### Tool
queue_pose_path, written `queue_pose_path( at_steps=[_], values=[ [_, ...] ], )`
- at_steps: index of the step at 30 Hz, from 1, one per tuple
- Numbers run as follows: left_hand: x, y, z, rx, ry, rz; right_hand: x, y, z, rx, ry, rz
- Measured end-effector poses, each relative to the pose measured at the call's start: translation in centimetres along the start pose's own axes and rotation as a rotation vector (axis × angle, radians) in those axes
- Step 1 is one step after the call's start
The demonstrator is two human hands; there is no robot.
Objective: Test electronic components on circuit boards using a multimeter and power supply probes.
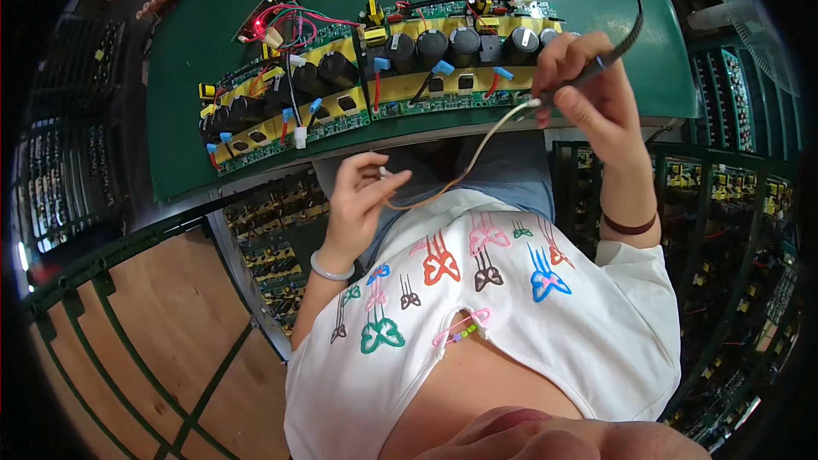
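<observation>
Fingers of both hands are closed, holding a thin wire [469,172] between them.
It is pale at the right hand [601,106], brownish at the left hand [358,200], and curves above the lap [518,172], in front of the green table [666,64]; the right fingers grip also a black cable [637,15]. Circuit boards [400,85] line the table's near edge; behind them and at right, bare surface is open.

Electronics wkshp, prob. assy/test: PCBs [422,88] w/ lg. caps [464,47] on grn. desk [200,60], plus racked bds. [722,89] both sides.
</observation>
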State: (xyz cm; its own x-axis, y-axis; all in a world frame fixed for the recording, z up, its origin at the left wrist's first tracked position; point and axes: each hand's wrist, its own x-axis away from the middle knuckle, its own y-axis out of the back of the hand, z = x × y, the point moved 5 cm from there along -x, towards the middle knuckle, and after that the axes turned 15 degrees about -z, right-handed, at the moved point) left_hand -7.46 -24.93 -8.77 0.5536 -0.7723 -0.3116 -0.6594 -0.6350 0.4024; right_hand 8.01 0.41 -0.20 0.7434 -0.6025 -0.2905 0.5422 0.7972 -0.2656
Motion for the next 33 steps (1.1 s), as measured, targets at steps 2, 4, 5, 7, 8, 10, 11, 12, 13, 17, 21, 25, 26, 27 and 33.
queue_pose_path(
  at_steps=[2,4,5,7,8,10,11,12,13,17,21,25,26,27,33],
  values=[
    [0.1,1.2,0.0,-0.062,-0.038,-0.179,0.8,-0.7,-1.0,-0.042,0.025,-0.005],
    [-0.5,1.1,-0.7,-0.065,-0.049,-0.287,1.5,-1.4,-2.4,0.058,0.193,-0.031],
    [-0.8,1.3,-0.9,-0.068,-0.058,-0.409,1.8,-1.7,-3.1,0.175,0.279,-0.045],
    [-1.3,0.6,-0.8,-0.006,-0.022,-0.453,2.4,-2.5,-4.5,0.220,0.346,-0.087],
    [-1.7,0.2,-0.9,0.065,-0.048,-0.459,2.8,-2.9,-4.8,0.284,0.429,-0.118],
    [-3.0,0.1,-2.2,-0.065,-0.259,-0.431,3.2,-3.1,-5.2,0.391,0.576,-0.159],
    [-3.7,-0.1,-2.4,-0.070,-0.260,-0.429,3.2,-3.1,-5.7,0.387,0.577,-0.162],
    [-4.1,-0.5,-2.9,-0.109,-0.308,-0.459,3.3,-3.1,-6.2,0.385,0.600,-0.200],
    [-4.3,-0.7,-3.2,-0.148,-0.359,-0.489,3.4,-3.0,-6.5,0.382,0.625,-0.239],
    [-4.7,-1.6,-3.8,-0.196,-0.439,-0.467,3.6,-3.1,-7.3,0.444,0.694,-0.263],
    [-4.8,-2.0,-4.0,-0.187,-0.433,-0.471,3.6,-3.3,-7.3,0.470,0.684,-0.246],
    [-4.9,-2.3,-3.6,-0.232,-0.427,-0.479,3.7,-3.5,-7.5,0.504,0.682,-0.235],
    [-5.0,-2.3,-3.5,-0.234,-0.427,-0.480,3.8,-3.4,-7.5,0.501,0.682,-0.234],
    [-5.0,-2.4,-3.4,-0.239,-0.417,-0.480,3.9,-3.4,-7.6,0.531,0.679,-0.225],
    [-5.2,-2.6,-3.1,-0.238,-0.389,-0.477,3.9,-3.5,-7.5,0.578,0.674,-0.224]
  ],
)
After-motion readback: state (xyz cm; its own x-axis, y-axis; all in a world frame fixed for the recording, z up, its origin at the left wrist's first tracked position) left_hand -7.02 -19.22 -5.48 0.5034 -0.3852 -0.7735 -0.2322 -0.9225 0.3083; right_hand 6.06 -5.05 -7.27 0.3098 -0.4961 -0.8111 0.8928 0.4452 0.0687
